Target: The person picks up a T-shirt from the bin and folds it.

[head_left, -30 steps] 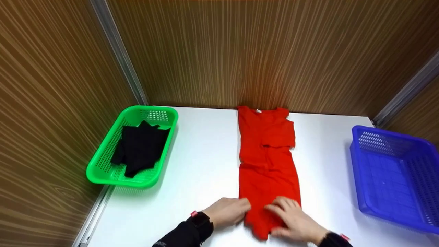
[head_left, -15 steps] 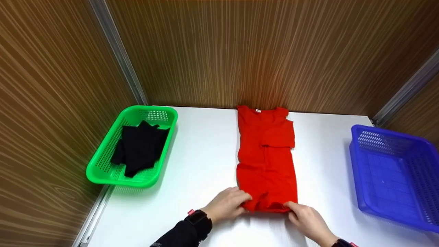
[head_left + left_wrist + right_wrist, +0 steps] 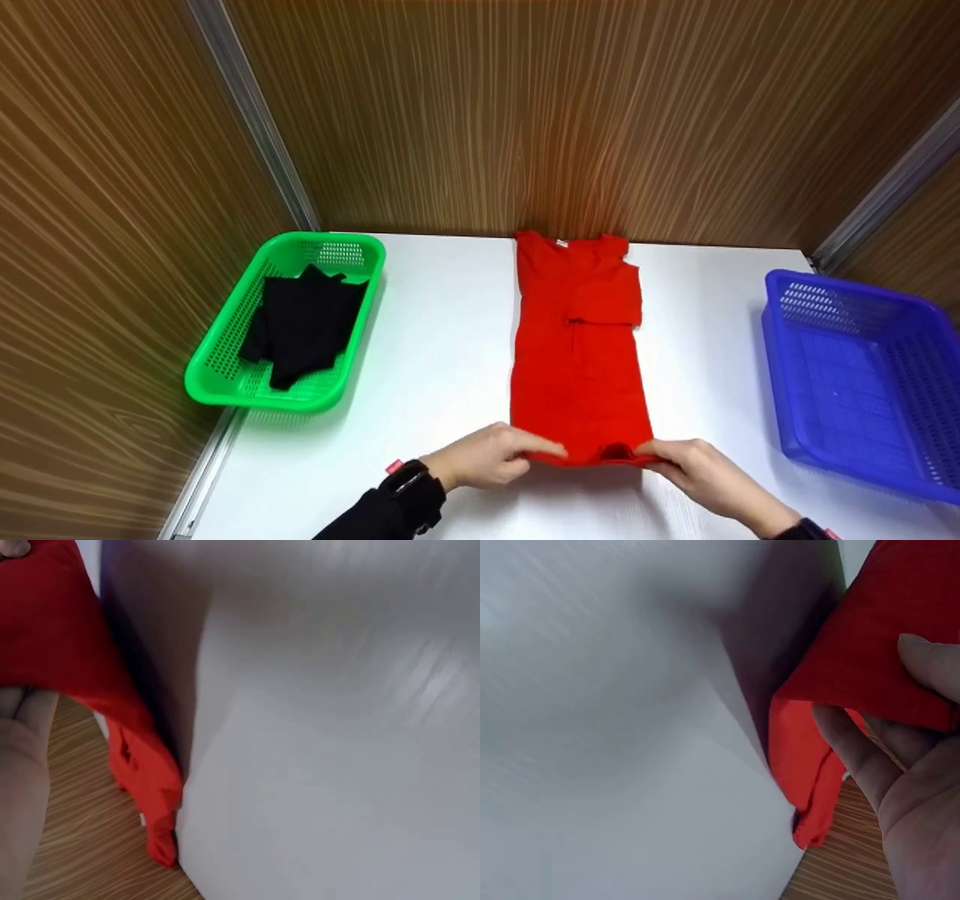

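Note:
A red shirt (image 3: pixel 574 360), folded into a long strip, lies on the white table with its neckline and small white label at the far end. A sleeve is folded across its front. At the near hem my left hand (image 3: pixel 487 454) grips the left corner; in the left wrist view some of its fingers go beneath the cloth and are hidden. My right hand (image 3: pixel 709 472) pinches the right corner. The right wrist view shows the thumb (image 3: pixel 934 667) on one face of the cloth and fingers on the other. The hem is lifted off the table, casting a shadow.
To the left stands a green basket (image 3: pixel 202 382) with black folded cloth (image 3: pixel 307 322) inside. A blue basket (image 3: pixel 791 442) is at the right. Wood-grain panels (image 3: pixel 420 120) close off the back and sides, and the shirt's far end lies close to the back panel.
Both hands have gone from lying at the shirt's lower end to gripping its hem corners. The crumpled hem is now straighter, flatter and raised, and the right hand has moved outward.

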`<state>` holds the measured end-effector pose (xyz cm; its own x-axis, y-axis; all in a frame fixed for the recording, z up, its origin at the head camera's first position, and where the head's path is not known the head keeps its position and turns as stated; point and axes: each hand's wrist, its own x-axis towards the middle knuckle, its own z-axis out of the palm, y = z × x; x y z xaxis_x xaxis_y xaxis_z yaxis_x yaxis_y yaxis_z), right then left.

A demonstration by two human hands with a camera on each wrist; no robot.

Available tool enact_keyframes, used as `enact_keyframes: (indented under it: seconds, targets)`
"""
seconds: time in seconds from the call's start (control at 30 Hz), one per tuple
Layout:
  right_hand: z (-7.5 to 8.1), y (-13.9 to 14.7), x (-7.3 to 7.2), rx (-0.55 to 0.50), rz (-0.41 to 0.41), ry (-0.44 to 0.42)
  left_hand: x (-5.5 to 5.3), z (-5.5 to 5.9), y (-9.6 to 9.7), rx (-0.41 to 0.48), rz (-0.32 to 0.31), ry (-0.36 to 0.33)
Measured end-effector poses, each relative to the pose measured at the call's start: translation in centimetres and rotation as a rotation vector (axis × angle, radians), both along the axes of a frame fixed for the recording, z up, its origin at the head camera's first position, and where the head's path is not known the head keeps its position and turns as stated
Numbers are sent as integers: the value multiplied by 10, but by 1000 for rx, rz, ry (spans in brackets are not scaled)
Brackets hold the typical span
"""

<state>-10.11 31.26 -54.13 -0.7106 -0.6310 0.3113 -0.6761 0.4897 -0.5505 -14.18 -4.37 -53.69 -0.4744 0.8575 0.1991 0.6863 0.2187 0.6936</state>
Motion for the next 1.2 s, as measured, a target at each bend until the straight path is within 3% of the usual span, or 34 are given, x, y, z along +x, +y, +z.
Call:
enact_keyframes:
  seconds: [0.1, 0.27, 0.33, 0.4, 0.6, 0.73, 0.83, 1.0, 1.2]
  targets:
    - [14, -2, 1, -12, 60, -13, 2, 10, -4, -33, -25, -130]
    - [34, -7, 1, -23, 197, -156, -2, 26, -12, -90, -26, -362]
    - [40, -9, -1, -11, 227, -208, -5, 30, -14, -110, -23, -412]
    - [43, -11, -5, 6, 231, -207, -10, 32, -13, -122, 2, -432]
    - [50, -12, -25, 62, 77, -91, -29, 37, -1, -60, 149, -418]
    - [57, -14, -37, 92, -27, -14, -43, 44, 10, 29, 141, -469]
    - [60, -15, -47, 97, -90, 35, -53, 47, 16, 87, 174, -540]
    - [61, -18, -69, 117, -204, 52, -70, 48, 23, 155, 320, -616]
    - [57, -21, -93, 174, -326, 50, -92, 41, 35, 236, 474, -671]
